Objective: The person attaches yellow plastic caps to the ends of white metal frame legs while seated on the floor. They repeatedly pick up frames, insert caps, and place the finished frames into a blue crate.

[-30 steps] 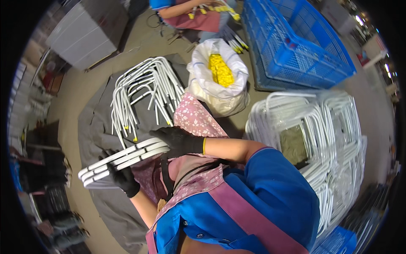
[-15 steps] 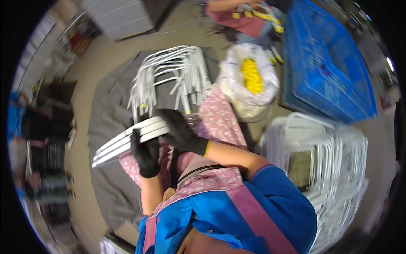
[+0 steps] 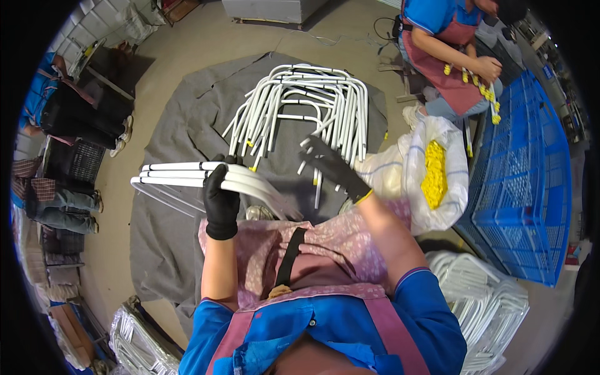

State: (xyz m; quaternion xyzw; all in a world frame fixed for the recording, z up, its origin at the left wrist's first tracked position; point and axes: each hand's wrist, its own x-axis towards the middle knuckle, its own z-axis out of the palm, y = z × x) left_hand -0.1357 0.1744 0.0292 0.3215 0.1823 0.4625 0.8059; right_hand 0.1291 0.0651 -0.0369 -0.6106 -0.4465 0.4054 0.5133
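Observation:
My left hand [image 3: 222, 206], in a black glove, is closed around a bundle of bent white tube frames [image 3: 175, 170] held over my lap. The frames lie side by side, and their ends reach right, toward my knees. My right hand [image 3: 332, 167], also gloved in black, is apart from the bundle with its fingers stretched out. It hovers by the near tube ends of a pile of white U-shaped tube frames [image 3: 304, 79], some with yellow tips. Whether its fingertips touch a tube is hard to tell.
A grey cloth [image 3: 175, 125] lies under the pile. At my right stand a white sack [image 3: 459, 181] of yellow caps [image 3: 434, 178] and a blue crate [image 3: 519, 219]. Plastic-wrapped frames [image 3: 478, 312] are lower right. A co-worker [image 3: 437, 69] sits beyond the sack; other people are far left.
My right hand has let go of the bundle and moved right, toward the pile. My left hand still holds the bundle, now turned more level. The head view has shifted, showing more of the co-worker.

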